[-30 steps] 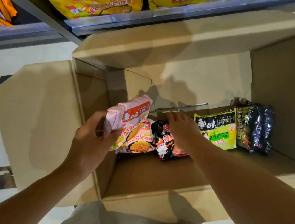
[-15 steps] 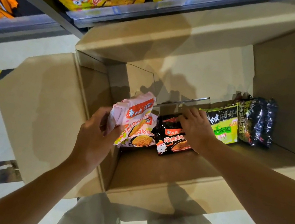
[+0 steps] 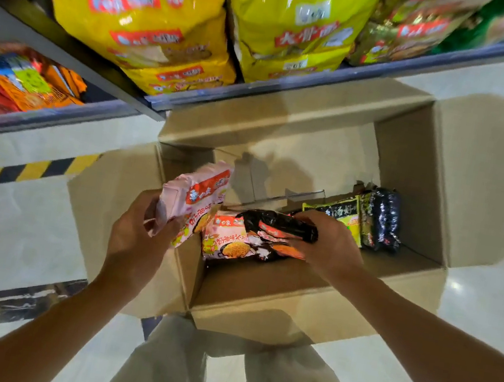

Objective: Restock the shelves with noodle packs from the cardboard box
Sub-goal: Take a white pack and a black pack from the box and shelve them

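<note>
I count two pink noodle packs (image 3: 190, 200) by my left fingers, one black pack (image 3: 278, 227) under my right fingers, and beyond them one green pack (image 3: 342, 215) and one dark pack (image 3: 382, 219).

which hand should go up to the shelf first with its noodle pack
Left, probably. The left hand already holds a pink noodle pack raised above the cardboard box, nearer the shelf. The right hand grips a black pack lower down.

Warm, dim light; glare spots on the floor (image 3: 455, 286); motion blur smears the shelf packs (image 3: 146, 20); wide-angle bending at edges.
</note>
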Available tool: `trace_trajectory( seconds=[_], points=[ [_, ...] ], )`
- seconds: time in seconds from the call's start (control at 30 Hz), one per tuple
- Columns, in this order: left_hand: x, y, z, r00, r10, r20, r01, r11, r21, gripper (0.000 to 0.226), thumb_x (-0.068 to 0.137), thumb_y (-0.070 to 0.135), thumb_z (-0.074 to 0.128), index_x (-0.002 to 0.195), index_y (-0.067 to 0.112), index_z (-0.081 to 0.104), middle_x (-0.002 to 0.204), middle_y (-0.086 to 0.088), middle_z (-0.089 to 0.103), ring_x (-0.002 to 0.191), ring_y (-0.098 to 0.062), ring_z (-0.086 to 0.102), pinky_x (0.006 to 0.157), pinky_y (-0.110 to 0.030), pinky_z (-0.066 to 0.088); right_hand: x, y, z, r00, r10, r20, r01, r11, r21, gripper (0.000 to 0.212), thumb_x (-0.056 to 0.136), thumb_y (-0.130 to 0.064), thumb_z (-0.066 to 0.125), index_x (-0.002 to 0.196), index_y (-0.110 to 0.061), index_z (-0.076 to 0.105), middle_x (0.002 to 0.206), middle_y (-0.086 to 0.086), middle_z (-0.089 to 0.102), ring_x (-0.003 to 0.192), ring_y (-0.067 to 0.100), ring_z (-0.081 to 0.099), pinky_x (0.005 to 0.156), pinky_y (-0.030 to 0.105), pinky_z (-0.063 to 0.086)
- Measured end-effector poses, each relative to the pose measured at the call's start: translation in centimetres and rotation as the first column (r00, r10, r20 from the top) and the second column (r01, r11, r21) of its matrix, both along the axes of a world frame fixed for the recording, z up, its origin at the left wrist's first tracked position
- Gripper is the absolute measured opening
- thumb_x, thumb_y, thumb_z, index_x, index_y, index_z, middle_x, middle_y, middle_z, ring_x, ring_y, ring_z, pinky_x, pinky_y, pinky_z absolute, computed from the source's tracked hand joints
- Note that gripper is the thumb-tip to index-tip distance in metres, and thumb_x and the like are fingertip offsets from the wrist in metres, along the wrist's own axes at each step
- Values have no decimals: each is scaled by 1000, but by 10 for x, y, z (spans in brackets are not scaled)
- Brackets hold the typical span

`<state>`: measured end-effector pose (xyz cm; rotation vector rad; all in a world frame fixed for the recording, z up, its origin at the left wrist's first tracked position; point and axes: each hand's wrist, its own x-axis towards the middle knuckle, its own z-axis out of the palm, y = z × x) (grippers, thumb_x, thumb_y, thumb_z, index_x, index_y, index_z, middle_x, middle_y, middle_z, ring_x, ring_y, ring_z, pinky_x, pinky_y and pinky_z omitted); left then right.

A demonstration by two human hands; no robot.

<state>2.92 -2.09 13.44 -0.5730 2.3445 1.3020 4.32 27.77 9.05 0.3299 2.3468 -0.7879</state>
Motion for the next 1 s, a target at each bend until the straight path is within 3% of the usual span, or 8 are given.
trace_trajectory(
  seconds=[0.17, 0.3, 0.37, 0.47, 0.57, 0.73, 0.87, 1.0],
  points=[
    [-21, -13, 112, 998, -7, -66, 11, 998, 66, 37, 87, 30, 73, 122, 22, 62, 113, 1, 70, 100, -20, 70, 76, -44, 61, -7, -8, 128, 964, -268, 6, 266, 954, -136, 42, 76, -26, 84, 115, -23, 69, 92, -15, 66, 88, 3, 63, 74, 9, 42],
    [-32, -21, 227, 997, 11, -80, 3, 986, 164, 29, 90, 16, 71, 115, 28, 64, 103, 11, 74, 96, -15, 71, 72, -32, 60, -12, -21, 250, 926, -377, -16, 361, 899, -248, 28, 78, -17, 82, 104, -18, 71, 75, -15, 66, 60, -13, 60, 56, 4, 42],
    [-32, -27, 282, 995, -1, -105, 18, 986, 166, 31, 91, 12, 69, 112, 34, 63, 99, 17, 73, 91, -9, 71, 66, -27, 59, -12, -26, 306, 908, -418, -41, 392, 878, -275, 29, 77, -17, 84, 102, -18, 69, 78, -12, 69, 63, -16, 61, 61, 4, 47],
    [-23, -45, 352, 984, 23, -176, 7, 986, 166, 28, 91, 8, 68, 118, 12, 62, 103, 1, 71, 87, -19, 68, 60, -31, 55, -11, -31, 382, 887, -444, -130, 386, 865, -322, 29, 78, -9, 83, 103, -11, 68, 83, -12, 67, 71, -22, 58, 65, -2, 40],
    [-11, -62, 415, 969, 18, -247, 19, 989, 144, 27, 92, 7, 67, 119, 10, 62, 105, 0, 71, 89, -19, 66, 64, -28, 56, -10, -38, 446, 861, -469, -197, 386, 855, -347, 31, 76, -11, 85, 103, -8, 70, 88, -4, 71, 73, -13, 61, 69, 1, 43],
    [6, -93, 498, 947, -25, -321, 64, 992, 111, 30, 93, 10, 66, 123, 11, 63, 107, 21, 70, 97, 8, 66, 71, -9, 51, 0, -51, 520, 798, -539, -271, 409, 814, -413, 32, 70, -20, 90, 91, -30, 69, 85, -13, 72, 72, -5, 66, 68, 13, 52],
    [7, -117, 547, 935, 7, -353, 80, 970, 231, 36, 91, 8, 67, 126, 11, 62, 113, 15, 71, 101, -3, 69, 68, -14, 56, 12, -60, 562, 776, -556, -297, 400, 799, -449, 37, 67, -27, 92, 98, -28, 72, 95, -7, 76, 89, 12, 73, 80, 40, 60],
    [7, -128, 595, 911, 23, -412, 107, 952, 288, 31, 88, 5, 67, 115, 20, 63, 98, 28, 72, 97, 8, 67, 72, -10, 54, 23, -73, 609, 738, -545, -398, 331, 806, -490, 41, 66, -24, 92, 103, -26, 73, 95, -11, 76, 92, 7, 72, 82, 35, 60]
  ],
)
